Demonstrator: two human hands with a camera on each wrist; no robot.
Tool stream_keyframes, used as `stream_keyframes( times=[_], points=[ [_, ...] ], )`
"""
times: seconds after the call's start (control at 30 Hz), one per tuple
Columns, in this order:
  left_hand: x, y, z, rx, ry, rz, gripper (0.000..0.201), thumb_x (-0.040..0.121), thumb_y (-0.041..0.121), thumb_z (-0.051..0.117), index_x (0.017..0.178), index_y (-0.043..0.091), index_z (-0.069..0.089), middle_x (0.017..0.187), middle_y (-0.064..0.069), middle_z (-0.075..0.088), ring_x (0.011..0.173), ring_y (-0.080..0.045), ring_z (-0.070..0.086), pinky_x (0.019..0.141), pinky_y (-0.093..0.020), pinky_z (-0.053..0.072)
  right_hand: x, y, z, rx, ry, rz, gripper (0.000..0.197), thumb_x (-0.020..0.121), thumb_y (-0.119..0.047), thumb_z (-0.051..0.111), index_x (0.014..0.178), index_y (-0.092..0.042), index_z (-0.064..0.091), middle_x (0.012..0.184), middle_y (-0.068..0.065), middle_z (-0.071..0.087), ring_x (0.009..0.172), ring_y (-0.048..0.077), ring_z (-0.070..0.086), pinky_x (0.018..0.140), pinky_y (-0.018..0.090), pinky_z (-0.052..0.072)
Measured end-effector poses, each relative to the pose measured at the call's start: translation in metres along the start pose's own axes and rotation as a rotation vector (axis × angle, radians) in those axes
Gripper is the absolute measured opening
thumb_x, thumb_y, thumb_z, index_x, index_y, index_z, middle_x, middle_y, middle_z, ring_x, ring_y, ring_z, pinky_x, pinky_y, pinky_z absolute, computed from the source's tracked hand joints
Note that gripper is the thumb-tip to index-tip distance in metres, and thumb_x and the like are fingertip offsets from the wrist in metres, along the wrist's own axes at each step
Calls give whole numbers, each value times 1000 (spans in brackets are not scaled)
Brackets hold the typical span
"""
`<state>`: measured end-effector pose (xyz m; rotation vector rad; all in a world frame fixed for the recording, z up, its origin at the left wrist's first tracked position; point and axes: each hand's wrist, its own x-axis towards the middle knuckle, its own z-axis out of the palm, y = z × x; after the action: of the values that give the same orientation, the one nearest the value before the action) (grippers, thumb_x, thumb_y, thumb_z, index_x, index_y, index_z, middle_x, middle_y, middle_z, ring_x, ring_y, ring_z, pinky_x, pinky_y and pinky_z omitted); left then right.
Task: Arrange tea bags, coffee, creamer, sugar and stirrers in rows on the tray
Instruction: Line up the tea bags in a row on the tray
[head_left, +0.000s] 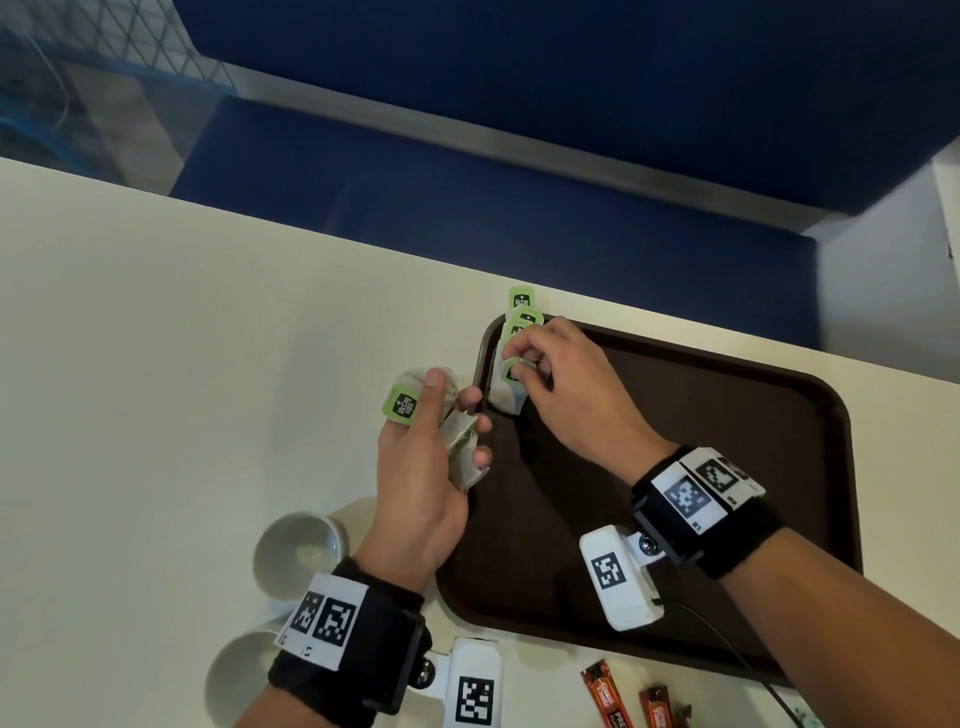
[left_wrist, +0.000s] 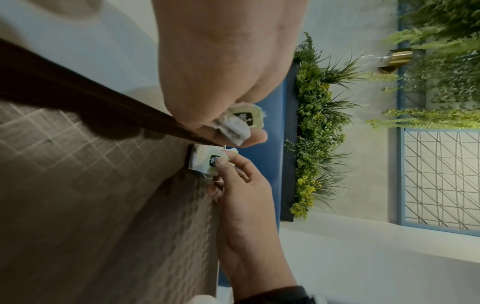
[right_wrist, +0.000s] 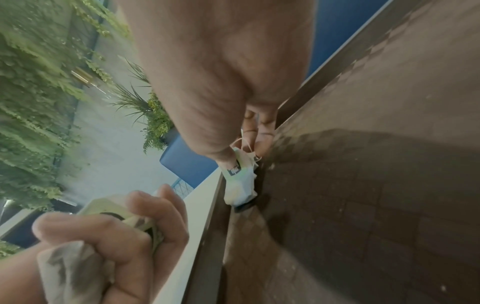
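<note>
A dark brown tray (head_left: 727, 415) lies on the cream table (head_left: 156, 338). At its far left corner my right hand (head_left: 550, 374) pinches the green tag of a tea bag (head_left: 506, 397) whose pouch touches the tray (right_wrist: 363, 185); the same tea bag (right_wrist: 240, 185) shows in the right wrist view. More green tags (head_left: 522, 306) lie in a line just beyond it, over the tray's corner. Just left of the tray rim, my left hand (head_left: 431, 452) grips a bunch of tea bags (head_left: 462, 447), one green tag (head_left: 401, 404) sticking out; the left wrist view shows the bunch (left_wrist: 239, 123).
Two white cups (head_left: 298, 551) stand on the table near my left wrist. Red sachets (head_left: 605, 696) lie at the near edge below the tray. A blue bench (head_left: 519, 197) runs behind the table. Most of the tray's floor is bare.
</note>
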<state>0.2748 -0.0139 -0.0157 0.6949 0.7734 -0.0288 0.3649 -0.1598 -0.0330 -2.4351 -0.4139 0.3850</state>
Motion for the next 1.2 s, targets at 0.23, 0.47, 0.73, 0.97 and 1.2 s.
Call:
stream_keyframes(
  times=[0.23, 0.47, 0.73, 0.97, 1.2],
  points=[
    [1, 0, 1, -5, -2, -9, 16, 109, 31, 59, 115, 16, 62, 88, -9, 71, 63, -15, 64, 43, -21, 46, 4, 2, 0, 21, 11, -34, 21, 105, -18, 65, 122, -31, 66, 115, -14, 50, 101, -5, 51, 89, 18, 44],
    [1, -1, 0, 15, 2, -18, 18, 109, 33, 59, 117, 16, 63, 91, -11, 73, 63, -16, 65, 42, -22, 47, 2, 5, -4, 53, 134, -17, 28, 105, -17, 66, 132, -27, 67, 119, -14, 53, 98, 0, 54, 94, 12, 43],
    [-3, 0, 4, 122, -154, -118, 33, 111, 35, 54, 128, 9, 65, 98, -15, 74, 65, -18, 65, 40, -22, 45, -16, -25, -24, 457, -79, 10, 17, 102, -27, 72, 119, -31, 73, 108, -10, 71, 95, 14, 72, 91, 39, 61],
    [-9, 1, 6, 195, -201, -113, 40, 111, 38, 54, 128, 4, 65, 95, -13, 69, 66, -17, 66, 40, -22, 44, -18, -32, -36, 369, -118, -55, 27, 98, -33, 78, 124, -36, 70, 109, -12, 64, 93, 16, 65, 81, 40, 64],
    [-7, 5, 0, 184, -229, -162, 35, 110, 37, 55, 129, 10, 67, 98, -10, 72, 67, -17, 63, 39, -21, 41, -26, -31, -63, 185, -337, -260, 43, 101, 1, 63, 128, -31, 71, 124, -8, 57, 107, 15, 61, 87, 20, 54]
  ],
)
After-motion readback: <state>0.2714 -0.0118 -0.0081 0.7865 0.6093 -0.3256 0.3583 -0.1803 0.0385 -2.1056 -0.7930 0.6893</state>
